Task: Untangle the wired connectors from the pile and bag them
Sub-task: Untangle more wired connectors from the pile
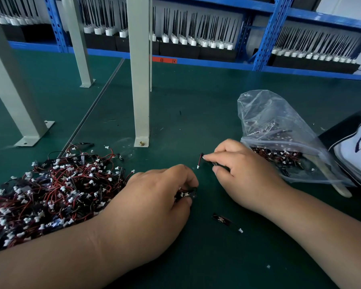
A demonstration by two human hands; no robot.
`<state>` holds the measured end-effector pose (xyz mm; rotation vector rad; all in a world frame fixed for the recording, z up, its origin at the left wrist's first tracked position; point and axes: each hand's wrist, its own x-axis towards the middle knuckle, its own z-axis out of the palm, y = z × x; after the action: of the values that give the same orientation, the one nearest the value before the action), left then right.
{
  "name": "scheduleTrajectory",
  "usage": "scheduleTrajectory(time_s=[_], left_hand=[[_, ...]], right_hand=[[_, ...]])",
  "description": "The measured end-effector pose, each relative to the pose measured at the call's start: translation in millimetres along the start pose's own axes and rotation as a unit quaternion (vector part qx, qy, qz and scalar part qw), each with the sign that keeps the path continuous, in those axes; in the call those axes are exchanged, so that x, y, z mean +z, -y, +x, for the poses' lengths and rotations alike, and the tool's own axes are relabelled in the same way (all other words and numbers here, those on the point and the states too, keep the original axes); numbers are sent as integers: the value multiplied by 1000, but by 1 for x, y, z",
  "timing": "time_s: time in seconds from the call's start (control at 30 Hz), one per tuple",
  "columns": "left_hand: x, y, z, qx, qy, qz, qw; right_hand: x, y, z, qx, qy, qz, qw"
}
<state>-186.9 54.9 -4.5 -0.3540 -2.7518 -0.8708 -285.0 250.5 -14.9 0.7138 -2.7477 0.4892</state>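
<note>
A tangled pile of wired connectors (pixel 50 190), red and black wires with small white plugs, lies at the left on the green mat. My left hand (pixel 154 197) rests at the pile's right edge, fingers pinched on a small black connector part (pixel 187 193). My right hand (pixel 242 174) holds another wired connector (pixel 201 160) between thumb and forefinger, its white plug hanging down. A clear plastic zip bag (pixel 279 130) with several connectors inside lies open just right of that hand. One loose connector (pixel 225 221) lies on the mat between my forearms.
Grey metal frame legs (pixel 141 80) are bolted to the mat behind the hands. Blue shelving (pixel 267 34) with rows of black antennas stands at the back. A black and white fabric item (pixel 358 147) lies at the right edge, beside the bag.
</note>
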Motion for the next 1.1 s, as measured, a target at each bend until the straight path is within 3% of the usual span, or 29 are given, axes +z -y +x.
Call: scheduleTrajectory(time_s=[0.3,0.43,0.5,0.6,0.7,0.8,0.9,1.1], left_hand=[[0,0,0,1,1,1,1000],[0,0,0,-2,-1,0,1000],[1,0,0,-3,-2,-2,1000],[1,0,0,-2,-3,-2,1000],[1,0,0,-2,-4,1,1000],[1,0,0,-2,-1,5,1000],[1,0,0,1,1,6,1000],[2,2,1,-2,6,9,1000]], right_hand=[[-4,2,-3,-35,13,40,999],[-16,8,-3,-8,13,84,996],[-29,12,-1,32,97,102,990],[-52,19,-1,49,316,73,945],[-62,26,-6,24,400,59,914],[-58,29,-7,-7,392,25,920],[-57,25,-6,14,376,49,925],[-40,4,1,130,215,117,961]])
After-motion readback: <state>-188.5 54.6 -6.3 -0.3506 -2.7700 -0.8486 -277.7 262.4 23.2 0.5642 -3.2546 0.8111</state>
